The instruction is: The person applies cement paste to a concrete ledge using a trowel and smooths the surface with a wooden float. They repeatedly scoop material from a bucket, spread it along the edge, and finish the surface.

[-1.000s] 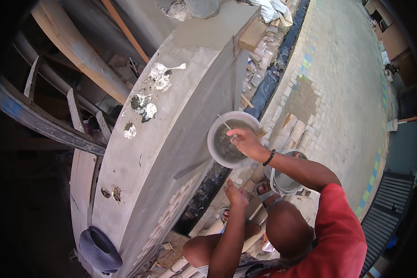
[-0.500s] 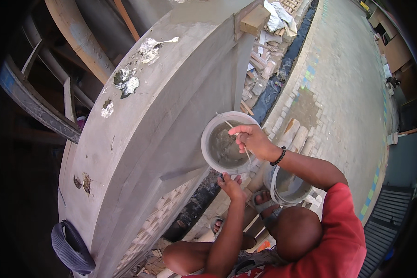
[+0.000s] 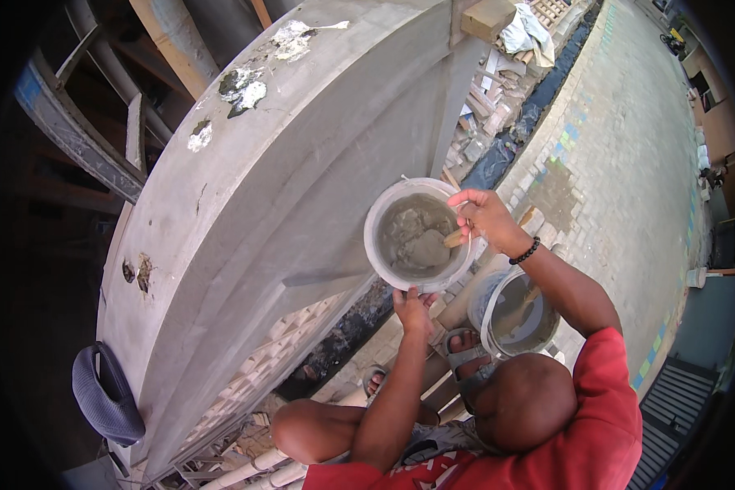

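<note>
A pale bucket (image 3: pixel 376 253) of wet grey mortar (image 3: pixel 408 216) is in front of me, close to the curved wall. My right hand (image 3: pixel 483 219) is at its right rim, fingers curled round the thin bucket handle. Just under those fingers lies the wooden grip (image 3: pixel 453 238) of a tool whose mortar-coated end rests in the mix. At the near side of the bucket, my left hand (image 3: pixel 415 312) holds the lower rim, its fingertips partly hidden beneath it. A second bucket (image 3: pixel 488 327) with grey mix and a stick-like handle stands beside my right foot.
The curved, plastered concrete wall (image 3: pixel 253 180) rises on my left, with white and dark patches on top. A dark knitted cap (image 3: pixel 106 396) sits at its near end. Beyond are a wood block (image 3: pixel 487 20), rubble (image 3: pixel 494 106), a dark wet gutter (image 3: pixel 498 155) and paving (image 3: pixel 629 163).
My right hand has moved from over the bucket to its right rim, bringing the handle aside. The mortar and the tool's wooden grip now show. The view has shifted slightly.
</note>
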### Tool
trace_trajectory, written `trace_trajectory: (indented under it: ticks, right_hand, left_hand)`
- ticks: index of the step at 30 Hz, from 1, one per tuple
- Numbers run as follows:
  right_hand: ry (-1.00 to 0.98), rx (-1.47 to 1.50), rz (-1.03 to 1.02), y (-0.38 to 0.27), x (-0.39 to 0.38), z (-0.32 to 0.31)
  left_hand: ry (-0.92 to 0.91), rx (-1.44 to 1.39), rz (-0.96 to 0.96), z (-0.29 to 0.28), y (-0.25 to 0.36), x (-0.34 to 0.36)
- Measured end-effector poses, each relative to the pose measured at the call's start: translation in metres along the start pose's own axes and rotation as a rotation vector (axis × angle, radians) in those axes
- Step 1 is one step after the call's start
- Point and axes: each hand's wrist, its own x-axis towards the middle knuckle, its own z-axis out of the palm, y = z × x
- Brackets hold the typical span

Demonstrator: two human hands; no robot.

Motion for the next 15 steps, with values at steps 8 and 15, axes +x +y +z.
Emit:
trace_trajectory:
  ticks: [8, 15]
  right_hand:
    - [-0.012, -0.133, 0.054, 0.019, 0.008, -0.041]
    - [-0.063, -0.007, 0.087, 0.001, -0.001, -0.016]
  left_hand:
    - [0.018, 0.072, -0.027, -0.008, 0.0, 0.007]
    - [0.005, 0.177, 0.073, -0.013, -0.004, 0.019]
